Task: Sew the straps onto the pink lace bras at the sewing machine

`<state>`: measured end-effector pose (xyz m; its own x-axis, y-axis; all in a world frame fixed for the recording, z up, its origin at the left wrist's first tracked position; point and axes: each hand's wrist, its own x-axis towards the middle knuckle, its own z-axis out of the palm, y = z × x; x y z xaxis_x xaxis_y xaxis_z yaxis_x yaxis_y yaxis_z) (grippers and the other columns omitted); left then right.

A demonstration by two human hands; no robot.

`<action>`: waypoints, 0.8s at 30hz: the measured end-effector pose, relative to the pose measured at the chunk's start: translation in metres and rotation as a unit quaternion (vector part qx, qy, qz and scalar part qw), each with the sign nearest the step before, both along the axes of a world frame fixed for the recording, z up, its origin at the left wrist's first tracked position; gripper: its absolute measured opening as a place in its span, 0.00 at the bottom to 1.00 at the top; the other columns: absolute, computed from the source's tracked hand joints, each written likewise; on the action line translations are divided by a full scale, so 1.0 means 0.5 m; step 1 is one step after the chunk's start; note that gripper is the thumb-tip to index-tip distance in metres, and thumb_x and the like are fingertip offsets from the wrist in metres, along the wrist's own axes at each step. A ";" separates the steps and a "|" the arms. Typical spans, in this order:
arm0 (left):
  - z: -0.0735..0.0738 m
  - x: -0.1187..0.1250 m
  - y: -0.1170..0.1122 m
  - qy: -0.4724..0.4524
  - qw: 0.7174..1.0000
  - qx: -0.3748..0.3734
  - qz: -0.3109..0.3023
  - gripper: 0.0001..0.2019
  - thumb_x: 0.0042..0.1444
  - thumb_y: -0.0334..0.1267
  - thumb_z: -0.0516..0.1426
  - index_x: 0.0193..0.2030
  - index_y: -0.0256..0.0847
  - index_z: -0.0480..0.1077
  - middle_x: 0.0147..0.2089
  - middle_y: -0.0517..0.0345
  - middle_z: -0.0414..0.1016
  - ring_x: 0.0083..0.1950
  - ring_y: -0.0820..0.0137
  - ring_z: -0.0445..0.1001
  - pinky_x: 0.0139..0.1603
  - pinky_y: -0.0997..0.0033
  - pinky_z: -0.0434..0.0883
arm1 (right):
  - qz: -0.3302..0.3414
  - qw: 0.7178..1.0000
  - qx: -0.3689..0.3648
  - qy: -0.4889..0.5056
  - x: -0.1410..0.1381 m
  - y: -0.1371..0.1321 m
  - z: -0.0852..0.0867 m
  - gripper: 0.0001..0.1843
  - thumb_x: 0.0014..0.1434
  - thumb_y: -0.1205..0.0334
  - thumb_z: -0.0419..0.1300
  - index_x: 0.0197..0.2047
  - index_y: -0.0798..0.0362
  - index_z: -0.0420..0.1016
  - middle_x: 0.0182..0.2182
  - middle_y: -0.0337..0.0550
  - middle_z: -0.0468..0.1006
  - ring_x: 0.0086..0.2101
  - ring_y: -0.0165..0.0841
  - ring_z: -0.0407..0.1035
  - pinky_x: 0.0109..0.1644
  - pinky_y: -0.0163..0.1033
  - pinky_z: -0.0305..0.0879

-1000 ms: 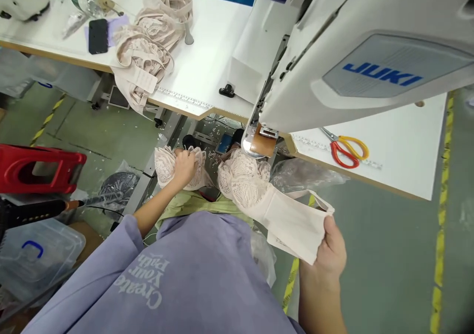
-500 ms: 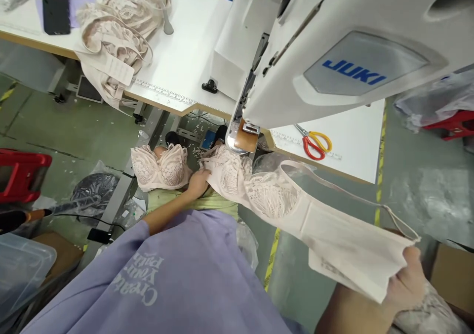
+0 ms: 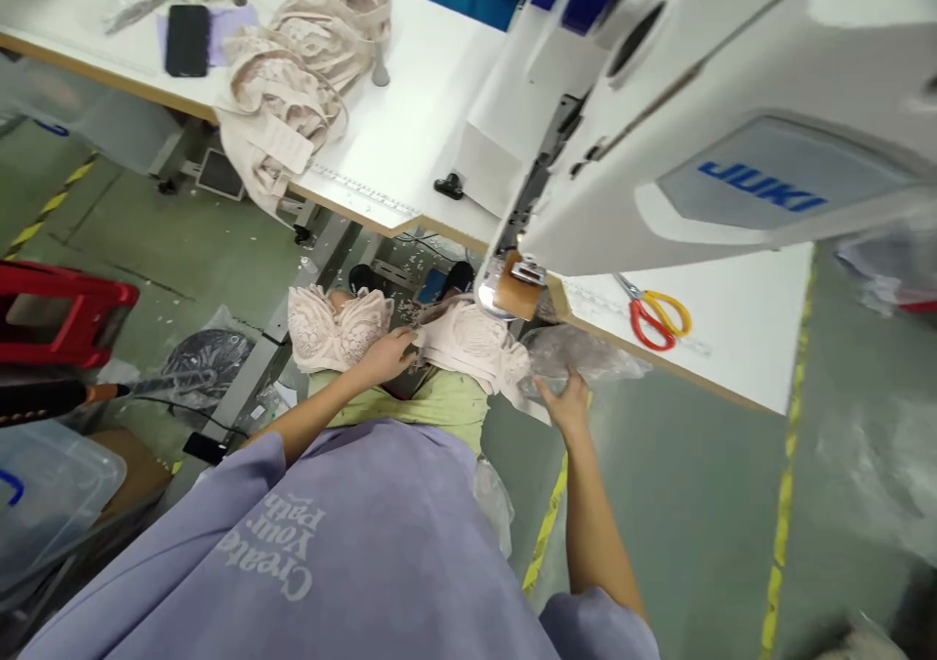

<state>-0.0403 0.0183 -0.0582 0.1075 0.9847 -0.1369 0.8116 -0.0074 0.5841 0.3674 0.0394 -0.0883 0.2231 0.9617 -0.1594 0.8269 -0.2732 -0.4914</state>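
A pale pink lace bra (image 3: 472, 340) lies over my lap, just below the sewing machine's head. My left hand (image 3: 387, 357) has its fingers closed on that bra's left edge. By the bra's other end is my right hand (image 3: 567, 401), thumb and fingers apart; its thumb comes close to the lace, and whether it touches cannot be made out. Another lace bra (image 3: 337, 333) with moulded cups rests on my left leg. The white sewing machine (image 3: 732, 182) reaches in from the right, with an orange-brown guard (image 3: 518, 289) at its needle end.
Scissors (image 3: 655, 320) with red and yellow handles lie on the white table (image 3: 753, 338) right of the machine. A heap of beige bras (image 3: 293, 84) and a black phone (image 3: 187, 41) are on the left part. A red stool (image 3: 65, 313) and clear plastic box (image 3: 59, 494) stand at left.
My right hand has let go of the bra's stretched-out band and come back left, beside the cups. The bra now lies gathered on my lap. The view has shifted slightly.
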 end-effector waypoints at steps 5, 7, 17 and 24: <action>0.047 -0.175 -0.065 0.119 0.972 -0.041 0.200 0.17 0.69 0.40 0.46 0.55 0.33 0.69 0.53 0.38 0.73 0.57 0.56 0.71 0.57 0.57 0.68 | 0.153 0.987 0.012 0.051 -0.191 0.086 -0.051 0.45 0.57 0.29 0.50 0.61 0.61 0.65 0.58 0.68 0.70 0.58 0.52 0.65 0.62 0.56 0.62; 0.068 -0.246 -0.079 0.162 0.949 -0.070 0.262 0.17 0.69 0.43 0.47 0.48 0.32 0.70 0.47 0.35 0.74 0.51 0.52 0.73 0.50 0.57 0.68 | 0.173 0.983 0.006 0.054 -0.246 0.081 -0.052 0.43 0.57 0.29 0.51 0.57 0.61 0.68 0.52 0.67 0.73 0.54 0.54 0.67 0.59 0.58 0.63; 0.227 -0.142 -0.131 0.108 0.978 -0.078 0.161 0.22 0.68 0.47 0.47 0.23 0.41 0.62 0.22 0.57 0.65 0.27 0.68 0.65 0.31 0.69 0.52 | 0.251 0.958 0.069 0.122 -0.373 -0.036 0.126 0.50 0.54 0.33 0.62 0.68 0.59 0.59 0.63 0.67 0.64 0.62 0.56 0.59 0.64 0.62 0.58; 0.314 0.060 0.009 -0.273 0.959 -0.067 -0.018 0.18 0.62 0.54 0.55 0.33 0.40 0.69 0.33 0.57 0.73 0.37 0.68 0.70 0.37 0.73 0.66 | 0.462 0.837 -0.140 0.257 -0.352 -0.044 0.413 0.29 0.66 0.39 0.53 0.32 0.57 0.77 0.25 0.41 0.75 0.28 0.31 0.67 0.36 0.35 0.65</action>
